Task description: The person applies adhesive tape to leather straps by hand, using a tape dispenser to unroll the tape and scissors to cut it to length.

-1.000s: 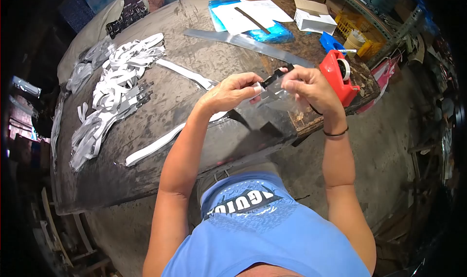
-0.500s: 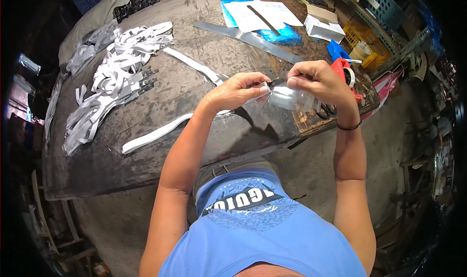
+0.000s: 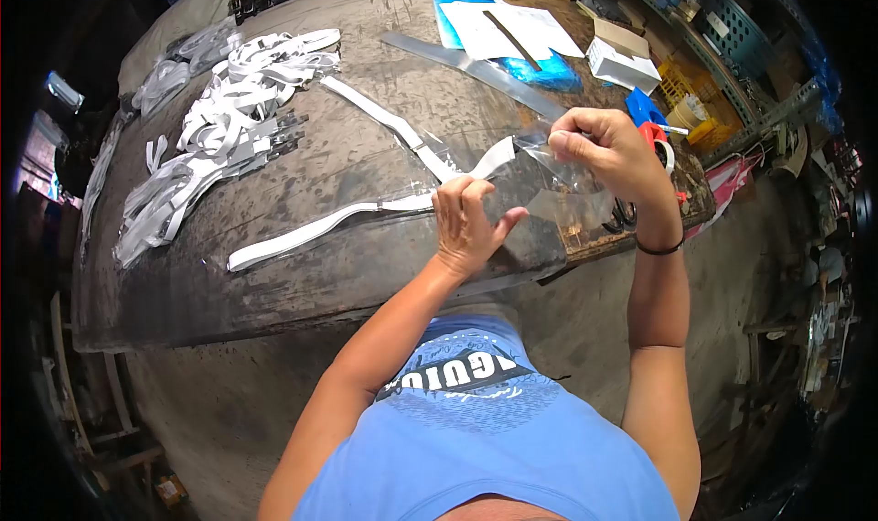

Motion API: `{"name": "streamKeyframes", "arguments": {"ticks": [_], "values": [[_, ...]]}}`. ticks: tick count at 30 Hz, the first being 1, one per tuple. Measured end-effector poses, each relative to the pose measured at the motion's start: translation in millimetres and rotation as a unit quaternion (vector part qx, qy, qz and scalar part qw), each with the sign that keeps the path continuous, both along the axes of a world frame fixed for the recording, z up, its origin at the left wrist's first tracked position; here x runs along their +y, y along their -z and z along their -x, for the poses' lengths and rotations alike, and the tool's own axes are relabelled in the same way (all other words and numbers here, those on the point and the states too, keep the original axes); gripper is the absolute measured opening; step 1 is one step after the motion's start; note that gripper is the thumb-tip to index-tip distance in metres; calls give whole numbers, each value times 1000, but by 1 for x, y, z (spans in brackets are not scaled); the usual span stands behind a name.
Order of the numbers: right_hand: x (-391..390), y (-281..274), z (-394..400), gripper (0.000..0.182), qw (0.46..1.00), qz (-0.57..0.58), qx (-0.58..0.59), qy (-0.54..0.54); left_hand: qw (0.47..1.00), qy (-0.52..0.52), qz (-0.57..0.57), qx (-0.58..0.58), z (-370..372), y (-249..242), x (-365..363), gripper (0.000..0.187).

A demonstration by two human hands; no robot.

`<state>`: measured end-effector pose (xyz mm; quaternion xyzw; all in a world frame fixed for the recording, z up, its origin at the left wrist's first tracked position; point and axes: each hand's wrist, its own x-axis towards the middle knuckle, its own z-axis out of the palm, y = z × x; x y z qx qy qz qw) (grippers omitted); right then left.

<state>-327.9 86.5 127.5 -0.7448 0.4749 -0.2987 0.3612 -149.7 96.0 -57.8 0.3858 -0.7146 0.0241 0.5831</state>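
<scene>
My left hand (image 3: 469, 224) rests on the near white strap (image 3: 311, 242), its fingertips near where the straps meet and its thumb spread away. A second white strap (image 3: 370, 109) runs up and away from there, with clear plastic around part of it. My right hand (image 3: 608, 150) is raised with thumb and forefinger pinched on a clear plastic sleeve (image 3: 572, 205). The sleeve hangs below the pinch, beside the loose strap end (image 3: 498, 158). Where exactly the straps join under my left fingers is hidden.
A heap of white straps (image 3: 215, 123) lies on the dark worktable (image 3: 165, 311) at left. Farther back are a grey metal strip (image 3: 476, 68), white papers (image 3: 466, 32), blue plastic packets (image 3: 553, 73) and a small white box (image 3: 624, 64). A red tape dispenser (image 3: 655, 135) sits at right.
My left hand has let go of the plastic and moved down and right onto the strap, its thumb now spread. My right hand keeps its pinch on the sleeve, which now hangs lower.
</scene>
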Motion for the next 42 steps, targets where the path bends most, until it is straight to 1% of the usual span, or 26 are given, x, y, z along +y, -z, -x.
{"name": "streamKeyframes", "arguments": {"ticks": [3, 5, 7, 8, 10, 11, 13, 14, 16, 17, 19, 20, 21, 24, 25, 27, 29, 31, 32, 34, 35, 37, 38, 39, 41, 42], "values": [[2, 1, 2, 20, 1000, -3, -11, 5, 1000, -8, -16, 6, 1, 5, -17, 53], [2, 3, 4, 21, 1000, 3, -16, 4, 1000, 6, -27, 13, -2, 8, -18, 49], [4, 0, 4, 21, 1000, -6, -11, 8, 995, 38, -69, 61, -3, 9, -16, 43], [2, 3, 6, 21, 1000, -8, -19, 8, 995, 37, -69, 59, -4, 8, -14, 43], [0, 9, 7, 21, 1000, -11, -28, 7, 983, 99, -112, 110, -5, 6, -12, 34], [0, 10, 7, 20, 999, -13, -40, 0, 983, 98, -112, 110, -6, 7, -13, 34], [-1, 12, 8, 20, 998, -16, -52, -7, 984, 112, -111, 86, -8, 8, -14, 25], [-1, 12, 8, 20, 999, -11, -50, -11, 984, 112, -111, 87, -10, 7, -13, 25], [-1, 10, 11, 20, 999, -5, -46, -14, 955, 188, -141, 181, -15, 5, -12, 19], [1, 7, 12, 19, 999, -18, -37, -7, 955, 189, -141, 181, -20, -1, -12, 19], [4, 3, 13, 19, 999, -32, -27, -1, 924, 259, -228, 163, -31, -18, -13, 17], [4, 2, 14, 19, 999, -36, -21, 1, 932, 276, -190, 139, -34, -29, -18, 17], [4, 2, 15, 19, 999, -41, -14, 3, 933, 273, -189, 140, -35, -35, -23, 17], [4, 8, 18, 20, 998, -48, -23, -17, 926, 316, -165, 127, -32, -51, -38, 14], [5, 7, 17, 20, 999, -46, -22, -17, 926, 316, -163, 128, -31, -56, -40, 14], [8, 5, 17, 19, 997, -55, -38, -27, 936, 289, -182, 86, -29, -62, -45, 11], [7, 7, 19, 16, 999, -48, -13, -22, 931, 306, -178, 89, -22, -55, -50, 15], [7, 12, 20, 15, 998, -40, -46, -30, 881, 386, -220, 166, -14, -48, -52, 17], [8, 12, 20, 14, 997, -46, -52, -30, 880, 388, -218, 167, -15, -53, -50, 17], [8, 17, 22, 13, 996, -53, -64, -30, 828, 407, -364, 124, -18, -61, -46, 20], [9, 18, 23, 13, 995, -61, -78, -32, 827, 410, -364, 124, -16, -60, -46, 20], [11, 19, 26, 12, 995, -69, -74, -25, 846, 398, -320, 154, -13, -52, -48, 20], [11, 23, 29, 13, 995, -64, -75, -20, 836, 427, -298, 175, -11, -50, -49, 20], [11, 25, 31, 13, 995, -59, -76, -15, 835, 429, -298, 174, -11, -47, -51, 20], [14, 24, 32, 13, 996, -59, -69, -12, 873, 414, -228, 116, -11, -45, -52, 16], [15, 23, 33, 13, 996, -59, -62, -11, 873, 416, -228, 116, -12, -46, -52, 16]]}}
